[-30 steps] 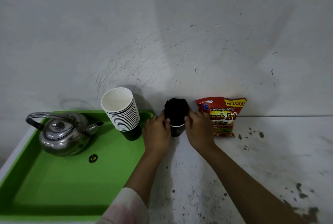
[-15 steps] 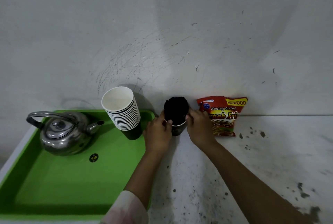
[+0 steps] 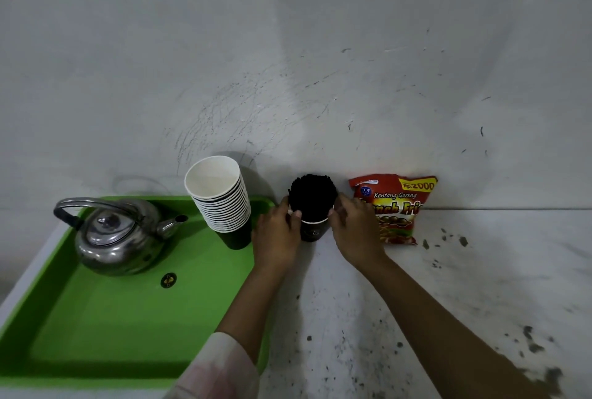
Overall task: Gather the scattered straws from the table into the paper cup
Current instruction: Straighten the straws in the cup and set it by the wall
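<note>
A dark paper cup (image 3: 314, 232) with a white rim stands on the white table against the wall. A dense bundle of black straws (image 3: 313, 198) stands upright in it and rises well above the rim. My left hand (image 3: 277, 236) wraps the cup's left side, thumb on the straws near the rim. My right hand (image 3: 354, 233) cups the right side, fingertips touching the straws just above the rim. No loose straws show on the table.
A green tray (image 3: 105, 318) lies at the left with a steel kettle (image 3: 117, 233) and a tilted stack of paper cups (image 3: 221, 198) on it. A red snack bag (image 3: 398, 206) leans on the wall to the right. Dark specks mark the white table (image 3: 448, 286).
Both hands have stayed around the cup. The fingers shifted slightly up toward the rim and the straws; the cup has not moved.
</note>
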